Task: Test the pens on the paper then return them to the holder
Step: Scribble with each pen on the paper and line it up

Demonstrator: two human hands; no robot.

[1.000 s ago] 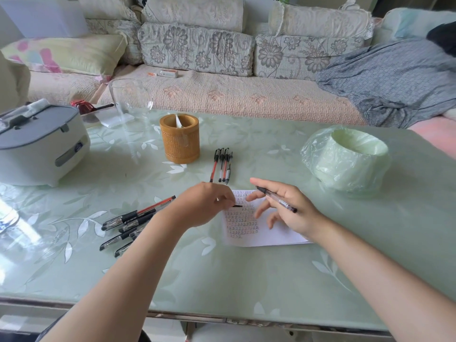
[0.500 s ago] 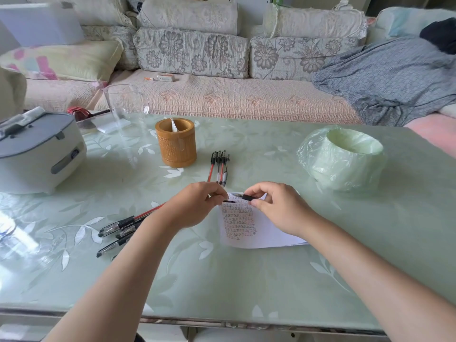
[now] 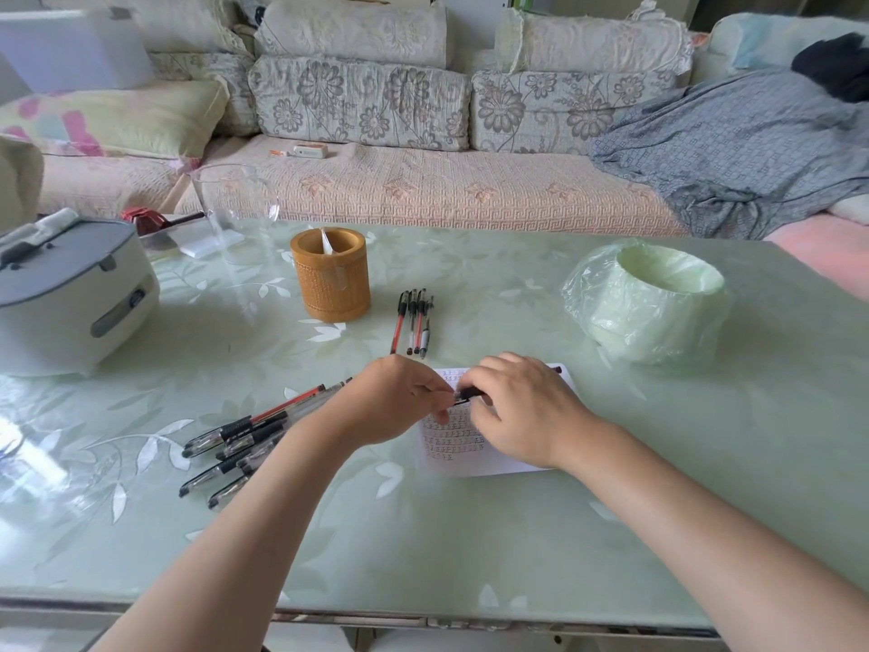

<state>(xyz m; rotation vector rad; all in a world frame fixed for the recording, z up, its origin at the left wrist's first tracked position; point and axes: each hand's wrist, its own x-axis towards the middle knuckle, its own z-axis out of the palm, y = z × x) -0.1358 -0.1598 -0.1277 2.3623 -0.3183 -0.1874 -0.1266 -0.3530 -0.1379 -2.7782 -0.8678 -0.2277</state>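
Observation:
My left hand [image 3: 399,402] and my right hand [image 3: 522,407] meet over the top of the white paper [image 3: 470,463], which carries rows of small written marks. Between them is a black pen [image 3: 469,394]: my right hand grips its barrel, and my left fingers pinch a small dark cap at its end. The round bamboo holder [image 3: 330,274] stands at the back centre with only a white scrap inside. Several pens [image 3: 414,322] lie side by side right of the holder. A loose pile of pens [image 3: 244,440] lies left of my left forearm.
A grey and white appliance [image 3: 70,294] sits at the left edge of the green glass table [image 3: 470,548]. A clear glass jug [image 3: 235,204] stands behind the holder. A roll of green plastic bags [image 3: 649,298] is at the right. A sofa runs behind.
My right hand has drawn in from the right and closed on the pen. Both hands have come together above the paper, the cap end meeting the pen.

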